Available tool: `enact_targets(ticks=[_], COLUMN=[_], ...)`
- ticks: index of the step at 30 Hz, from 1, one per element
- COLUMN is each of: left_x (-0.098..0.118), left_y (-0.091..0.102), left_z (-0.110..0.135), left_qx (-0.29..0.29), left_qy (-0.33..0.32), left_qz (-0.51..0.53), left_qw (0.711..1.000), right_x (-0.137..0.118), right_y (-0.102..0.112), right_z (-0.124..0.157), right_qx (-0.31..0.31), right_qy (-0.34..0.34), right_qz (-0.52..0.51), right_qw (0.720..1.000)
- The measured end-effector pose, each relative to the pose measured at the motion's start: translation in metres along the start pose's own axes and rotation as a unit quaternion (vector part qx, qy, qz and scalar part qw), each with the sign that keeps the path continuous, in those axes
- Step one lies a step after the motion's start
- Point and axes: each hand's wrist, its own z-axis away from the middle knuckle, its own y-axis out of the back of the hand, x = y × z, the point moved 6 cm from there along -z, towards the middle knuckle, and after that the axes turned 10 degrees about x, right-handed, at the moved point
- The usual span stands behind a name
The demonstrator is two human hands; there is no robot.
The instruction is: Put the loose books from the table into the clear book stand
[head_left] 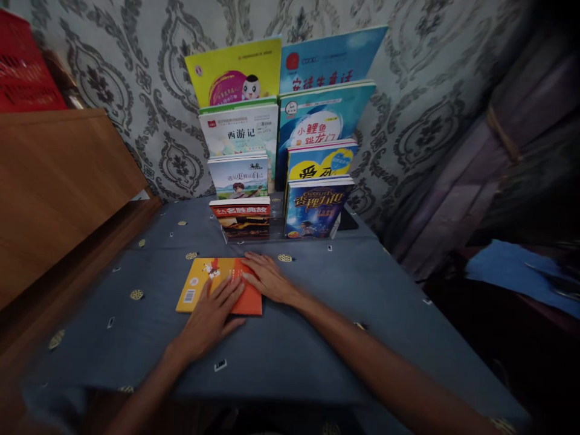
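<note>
A thin book with a yellow and orange cover lies flat on the table, its barcode at the left. My left hand rests on the middle of its cover, fingers stretched out and slightly spread. At the book's upper right, my right hand lies with extended fingers on the orange part and over the edge. Neither hand grips anything. Part of the cover is hidden under both hands.
Behind the book, a stepped stand holds two columns of upright books, among them a red-titled book and a dark blue book. A blue patterned cloth covers the table. A wooden cabinet stands left; a curtain hangs right.
</note>
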Motion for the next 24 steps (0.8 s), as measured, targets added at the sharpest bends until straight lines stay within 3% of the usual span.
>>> enact_targets(ticks=[5,12,18,24], left_x=[-0.03,-0.03,-0.013,0.028], left_y=[0.006,0.01,0.014,0.02], left_z=[0.014,0.019,0.031,0.05], left_qx=[0.006,-0.012,-0.013,-0.026], left_qy=[0.087,0.061,0.026,0.005], left_qz=[-0.037,-0.022,-0.016,0.0], left_qw=[0.996,0.998,0.999,1.0], right_x=[-0.005,-0.014,-0.024,-0.034], right_y=[0.002,0.003,0.01,0.022], right_z=[0.003,0.02,0.053,0.112], right_qx=[0.005,0.003,-0.014,-0.024], right_qy=[-0.001,0.001,-0.016,-0.012], right_qz=[0.014,0.028,0.04,0.058], right_qw=[1.0,1.0,0.999,0.998])
